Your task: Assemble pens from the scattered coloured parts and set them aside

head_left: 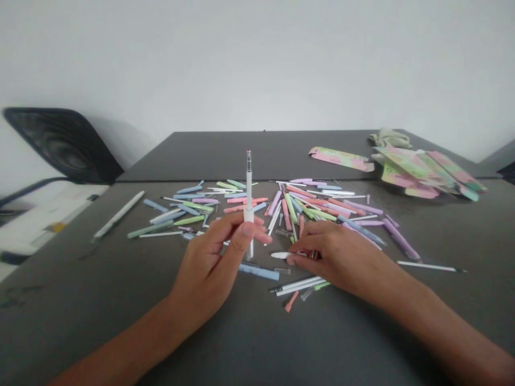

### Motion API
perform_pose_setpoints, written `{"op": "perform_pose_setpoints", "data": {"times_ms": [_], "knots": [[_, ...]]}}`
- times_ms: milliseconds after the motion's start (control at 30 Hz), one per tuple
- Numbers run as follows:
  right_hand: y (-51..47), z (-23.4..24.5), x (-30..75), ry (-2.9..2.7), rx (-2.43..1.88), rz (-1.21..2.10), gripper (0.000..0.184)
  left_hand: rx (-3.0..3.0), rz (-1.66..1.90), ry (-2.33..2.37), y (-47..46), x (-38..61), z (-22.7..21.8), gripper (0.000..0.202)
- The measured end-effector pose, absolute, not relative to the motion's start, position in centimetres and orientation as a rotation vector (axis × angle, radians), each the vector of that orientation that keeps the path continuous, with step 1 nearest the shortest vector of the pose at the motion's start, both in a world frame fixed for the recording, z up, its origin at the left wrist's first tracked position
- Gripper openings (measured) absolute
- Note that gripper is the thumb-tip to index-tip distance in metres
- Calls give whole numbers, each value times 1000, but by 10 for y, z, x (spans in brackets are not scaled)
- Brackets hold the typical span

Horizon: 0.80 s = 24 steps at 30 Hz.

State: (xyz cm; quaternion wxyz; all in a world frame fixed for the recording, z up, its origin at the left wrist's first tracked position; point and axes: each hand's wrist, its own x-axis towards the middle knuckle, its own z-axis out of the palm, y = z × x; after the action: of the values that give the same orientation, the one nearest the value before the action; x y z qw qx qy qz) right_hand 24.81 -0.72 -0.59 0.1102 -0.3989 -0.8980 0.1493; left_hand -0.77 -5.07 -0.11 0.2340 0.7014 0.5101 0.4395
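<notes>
My left hand (213, 262) is closed around a thin white pen insert (249, 185), holding it upright above the dark table (249, 343). The insert's top end has a small grey spring and a red tip. My right hand (333, 254) rests on the table just to the right and pinches a small white pen tip piece (280, 255) between thumb and fingers. Both hands sit at the near edge of a wide scatter of pastel pen parts (306, 206): pink, green, blue, purple and white barrels, caps and refills.
A white pen (118, 214) lies alone at the left. A blue barrel (259, 272) and some white refills (300, 284) lie between the hands. Flattened printed cartons (426, 169) are piled at the far right. A black mesh chair back (60, 142) stands at the left.
</notes>
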Motion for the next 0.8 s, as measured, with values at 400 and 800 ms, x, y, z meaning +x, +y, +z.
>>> {"op": "perform_pose_setpoints", "data": {"times_ms": [400,800], "knots": [[-16,20,235,-1252,-997,1621,36,1940,1082,1224,-70,6,-7,28],[-43,41,227,-1044,-796,1686,29,2111,857,985,-79,13,-3,29]]}}
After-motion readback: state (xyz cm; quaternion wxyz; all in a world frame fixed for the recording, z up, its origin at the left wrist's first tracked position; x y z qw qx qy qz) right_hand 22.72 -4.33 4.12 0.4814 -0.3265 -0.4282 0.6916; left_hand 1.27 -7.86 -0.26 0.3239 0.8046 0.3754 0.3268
